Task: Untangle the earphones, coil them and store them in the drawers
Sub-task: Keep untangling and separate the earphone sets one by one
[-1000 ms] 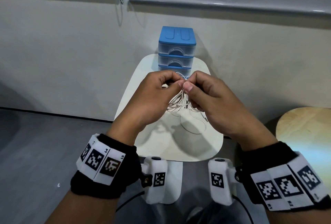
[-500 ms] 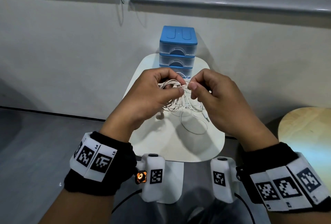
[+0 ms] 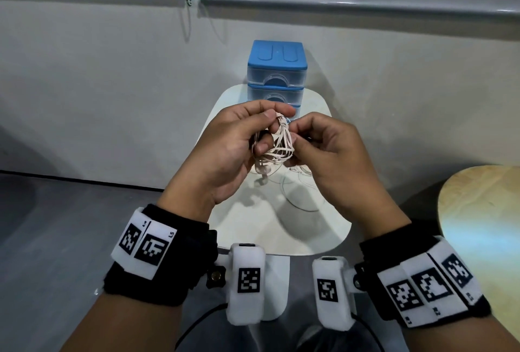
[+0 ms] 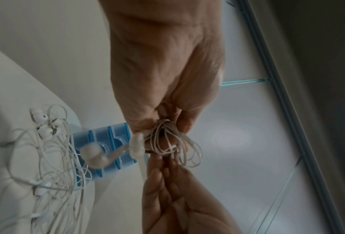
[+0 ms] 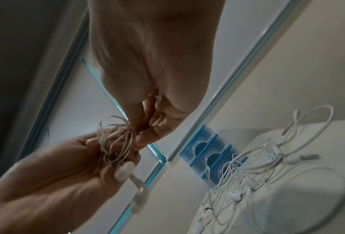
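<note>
While the left hand point(image 3: 225, 151) clamps a coiled earphone bundle point(image 3: 277, 144) in front of the blue drawer unit point(image 3: 275, 70), the right hand point(image 3: 323, 151) pinches its cable, seemingly finishing the coil; next, judging by the shut drawers, one must be opened.

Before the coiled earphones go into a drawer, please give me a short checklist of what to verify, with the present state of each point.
1. Coil held: ok. The left hand grips the coiled earphones; the right hand pinches the coil.
2. Coil tidy: not ok. Two earbuds dangle below the loops.
3. Coil free of the other earphones: cannot tell. A tangled pile lies on the white table.
4. Drawer open: not ok. The blue drawer unit shows its drawers closed.
5. Free hand for the drawer: not ok. Both hands are occupied.
</note>
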Demonstrator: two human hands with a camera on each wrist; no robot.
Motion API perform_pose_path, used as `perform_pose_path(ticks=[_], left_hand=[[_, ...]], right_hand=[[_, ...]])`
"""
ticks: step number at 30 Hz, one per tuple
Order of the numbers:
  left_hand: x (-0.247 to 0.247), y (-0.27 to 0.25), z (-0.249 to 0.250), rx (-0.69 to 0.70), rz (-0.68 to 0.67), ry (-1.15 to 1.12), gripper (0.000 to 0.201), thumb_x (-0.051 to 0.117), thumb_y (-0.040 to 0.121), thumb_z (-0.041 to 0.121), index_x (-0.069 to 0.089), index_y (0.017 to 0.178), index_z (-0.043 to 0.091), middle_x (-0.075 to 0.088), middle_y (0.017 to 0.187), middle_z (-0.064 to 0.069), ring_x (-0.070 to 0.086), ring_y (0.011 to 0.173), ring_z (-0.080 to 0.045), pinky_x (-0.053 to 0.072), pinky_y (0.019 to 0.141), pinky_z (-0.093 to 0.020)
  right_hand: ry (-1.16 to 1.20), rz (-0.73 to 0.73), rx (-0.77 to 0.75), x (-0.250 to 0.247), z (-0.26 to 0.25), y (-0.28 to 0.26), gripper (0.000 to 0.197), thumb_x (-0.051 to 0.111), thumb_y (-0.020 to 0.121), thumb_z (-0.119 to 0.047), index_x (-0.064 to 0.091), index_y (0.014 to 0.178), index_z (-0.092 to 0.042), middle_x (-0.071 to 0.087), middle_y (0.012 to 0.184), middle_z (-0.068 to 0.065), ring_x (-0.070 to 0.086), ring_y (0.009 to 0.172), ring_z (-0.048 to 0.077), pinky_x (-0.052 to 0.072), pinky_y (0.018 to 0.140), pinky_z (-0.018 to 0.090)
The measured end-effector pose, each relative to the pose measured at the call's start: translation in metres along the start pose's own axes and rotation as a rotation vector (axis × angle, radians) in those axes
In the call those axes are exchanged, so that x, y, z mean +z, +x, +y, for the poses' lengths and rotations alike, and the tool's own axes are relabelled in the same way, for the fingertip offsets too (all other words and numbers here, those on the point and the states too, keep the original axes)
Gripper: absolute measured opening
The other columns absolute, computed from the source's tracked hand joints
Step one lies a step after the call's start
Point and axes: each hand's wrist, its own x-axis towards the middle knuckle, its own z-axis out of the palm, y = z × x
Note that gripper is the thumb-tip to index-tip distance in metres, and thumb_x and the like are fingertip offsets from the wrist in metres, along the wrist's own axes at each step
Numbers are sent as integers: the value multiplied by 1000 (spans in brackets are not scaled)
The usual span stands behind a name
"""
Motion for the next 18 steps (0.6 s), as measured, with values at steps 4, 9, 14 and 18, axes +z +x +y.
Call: perform_pose_path(ticks=[4,9,14,18], left_hand=[[1,1,-4,28,35,44,24,47,103,2,71,106,3,54,74,-2,42,50,-6,40,55,-19],[1,3,-7,83,74,142,21,53,101,0,73,110,2,63,77,-5,55,56,-9,48,60,-18],[2,3,-9,144,90,225,20,65,96,5,78,107,15,70,77,-8,59,63,-13,45,69,-38],[-1,1,-11,141,149,110,16,71,90,3,77,104,9,74,78,-5,59,57,-12,44,51,-27]], right_hand=[[149,43,82,3,-4,2,7,63,96,2,69,96,6,72,92,28,70,83,42,60,81,43],[430,72,203,2,-13,-1,18,63,95,-10,76,86,-2,73,87,17,69,80,27,56,88,45],[334,155,149,7,-17,-1,18,72,86,4,62,97,-6,73,73,14,70,69,26,57,74,38],[340,168,151,1,-19,3,36,67,89,8,44,104,-17,73,72,11,68,68,25,50,69,34]])
